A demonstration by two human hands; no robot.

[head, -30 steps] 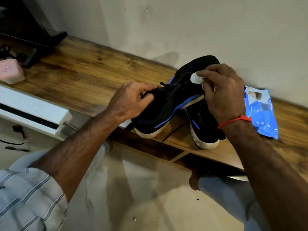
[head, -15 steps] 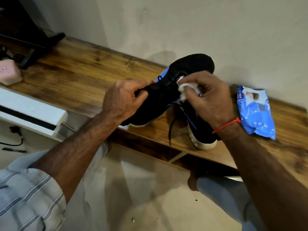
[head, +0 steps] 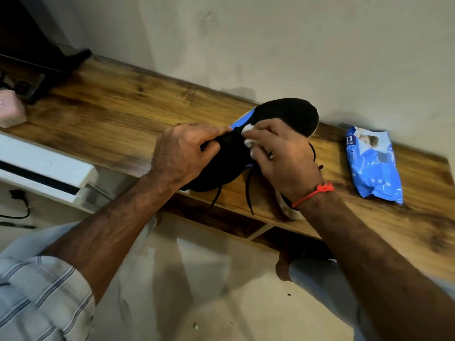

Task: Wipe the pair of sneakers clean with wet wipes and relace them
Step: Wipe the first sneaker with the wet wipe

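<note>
Far left on the wooden bench (head: 103,112): a pale pink block-shaped object (head: 11,110), cut by the frame edge, beside the dark foot of a stand (head: 61,67). Below the bench's front edge, a white unit with a black slot (head: 41,173), and a black cable (head: 19,205) on the floor under it.

Centre: a black sneaker (head: 290,112) with blue trim, raised above the bench against the pale wall. Long axis running diagonally, one rounded end up and to the right near the wall, the other end down and to the left toward the bench's front edge; which end is toe or heel cannot be told. Left hand (head: 182,153) curled around the sneaker's lower part, thumb and fingers pinching the black fabric. Black laces (head: 248,190) hanging loose below, past the bench's edge.

Right hand (head: 283,158), just beside the left, fingers bent and gripping a white wet wipe (head: 247,135) pressed against the sneaker's upper. Red thread (head: 312,193) tied round that wrist. Under the right wrist, a second sneaker (head: 286,207) on the bench, mostly hidden, only a strip of pale sole showing.

Right: a blue wet-wipe packet (head: 371,166) lying flat on the bench, well apart from the hands, long axis running from the wall toward the front edge. Contents not visible; whether sealed or open cannot be told.
</note>
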